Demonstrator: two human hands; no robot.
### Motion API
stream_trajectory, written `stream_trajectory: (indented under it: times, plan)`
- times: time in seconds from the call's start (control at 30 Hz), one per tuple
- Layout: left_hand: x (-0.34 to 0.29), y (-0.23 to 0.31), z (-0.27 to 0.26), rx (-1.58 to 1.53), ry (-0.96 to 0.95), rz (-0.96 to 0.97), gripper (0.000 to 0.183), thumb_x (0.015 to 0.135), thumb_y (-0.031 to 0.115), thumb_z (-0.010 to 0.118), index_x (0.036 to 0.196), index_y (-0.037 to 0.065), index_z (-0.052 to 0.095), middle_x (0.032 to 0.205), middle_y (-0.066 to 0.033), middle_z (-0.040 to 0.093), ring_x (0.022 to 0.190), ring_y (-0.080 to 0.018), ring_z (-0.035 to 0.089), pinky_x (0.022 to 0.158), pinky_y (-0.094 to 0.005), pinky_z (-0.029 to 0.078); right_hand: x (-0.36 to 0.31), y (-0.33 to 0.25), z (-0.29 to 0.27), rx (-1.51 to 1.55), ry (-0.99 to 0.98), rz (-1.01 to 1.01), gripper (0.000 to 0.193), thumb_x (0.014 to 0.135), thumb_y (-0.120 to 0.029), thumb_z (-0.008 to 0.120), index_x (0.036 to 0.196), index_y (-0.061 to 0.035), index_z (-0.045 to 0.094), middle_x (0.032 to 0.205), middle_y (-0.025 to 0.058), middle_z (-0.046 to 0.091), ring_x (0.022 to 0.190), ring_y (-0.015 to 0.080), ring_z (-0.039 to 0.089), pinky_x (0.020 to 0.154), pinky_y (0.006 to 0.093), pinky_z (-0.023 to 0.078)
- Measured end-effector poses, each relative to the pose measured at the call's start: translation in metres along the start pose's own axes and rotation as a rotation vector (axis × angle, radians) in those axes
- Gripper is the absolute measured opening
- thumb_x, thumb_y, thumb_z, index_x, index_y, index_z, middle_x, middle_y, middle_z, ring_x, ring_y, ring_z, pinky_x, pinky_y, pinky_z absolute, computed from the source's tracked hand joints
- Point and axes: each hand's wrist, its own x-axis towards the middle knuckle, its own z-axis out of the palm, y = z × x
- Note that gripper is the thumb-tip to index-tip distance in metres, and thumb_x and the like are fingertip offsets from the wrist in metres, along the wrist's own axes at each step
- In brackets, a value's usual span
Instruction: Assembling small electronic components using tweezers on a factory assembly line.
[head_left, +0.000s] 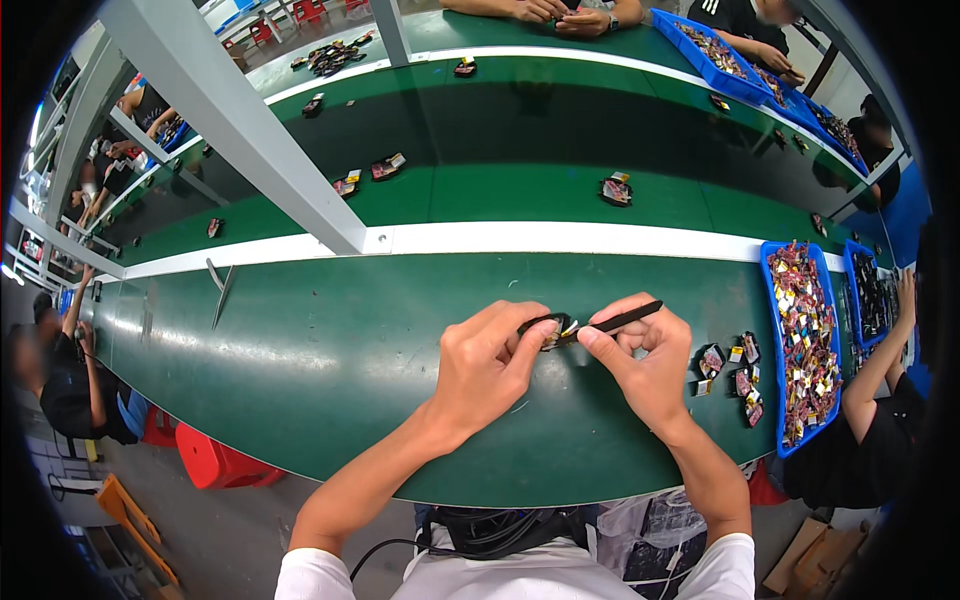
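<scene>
Pinched in my left hand [483,358] is a small black-edged electronic part [552,328] with light wires, mostly covered by the fingers. My right hand [645,362] is closed around a slim black pen-shaped tool [632,316], its rear end pointing up and to the right. The tool's front end meets the part between the two hands, just above the green tabletop. What exactly it touches there is too small to make out. Several similar parts with red wires and yellow-white labels [745,382] lie on the table right of my right hand.
A blue tray [768,300] heaped with parts stands on the right. Metal tweezers [222,295] lie at the left. Beyond a white rail [560,238], a green conveyor belt [480,190] carries scattered parts. A grey post [240,120] slants across the left. Co-workers sit around.
</scene>
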Motion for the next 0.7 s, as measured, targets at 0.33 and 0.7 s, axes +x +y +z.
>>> stream_trajectory:
  times: [0.33,0.7]
  plan:
    - [0.0006,0.0003,-0.0002,-0.009,-0.016,0.043,0.013,0.086,-0.001,0.074,0.100,-0.002,0.072,0.075,-0.0093,0.068,0.050,-0.0098,0.062,0.042,-0.0225,0.046,0.0006,-0.0058,-0.0017,0.094,-0.021,0.065,0.012,0.084,0.004,0.076,0.091,0.0023,0.066,0.071,-0.0015,0.063,0.051,-0.0039,0.041,0.045,0.0161,0.026]
    - [0.0012,0.0030,-0.0053,-0.324,-0.127,-0.363,0.015,0.093,0.003,0.069,0.104,-0.007,0.070,0.084,-0.0123,0.071,0.055,-0.0130,0.066,0.042,-0.0227,0.048,0.0017,-0.0051,-0.0062,0.106,-0.053,0.095,0.012,0.084,0.004,0.076,0.091,0.0022,0.066,0.075,0.0024,0.068,0.052,-0.0036,0.043,0.045,0.0158,0.028]
